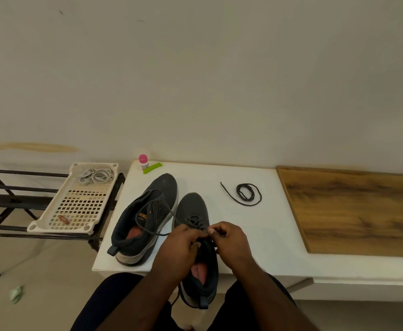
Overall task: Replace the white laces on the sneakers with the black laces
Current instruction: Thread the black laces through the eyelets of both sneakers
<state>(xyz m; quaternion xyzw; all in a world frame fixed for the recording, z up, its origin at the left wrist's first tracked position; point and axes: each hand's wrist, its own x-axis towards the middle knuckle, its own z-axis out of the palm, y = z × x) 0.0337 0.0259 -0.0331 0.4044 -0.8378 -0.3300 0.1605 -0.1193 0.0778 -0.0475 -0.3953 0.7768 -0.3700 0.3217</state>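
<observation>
The near sneaker lies at the tabletop's front edge, heel overhanging toward your lap, which puts the eyelets directly under your hands. A black lace is threaded through its lower eyelets. Your right hand has its fingers pinched on the lace near the upper eyelets. Your left hand has its fingers curled at the shoe's collar, apparently steadying it; whether it also grips lace I cannot tell.

The far sneaker lies touching the first on its left, tilted on its side, with a loose lace end trailing across toward your left hand; judged a snag risk. A spare lace sits coiled well to the right, within reach. The white laces are heaped in the tray on the rack, out of the way. A small bottle and green clip stand at the back edge, no obstruction.
</observation>
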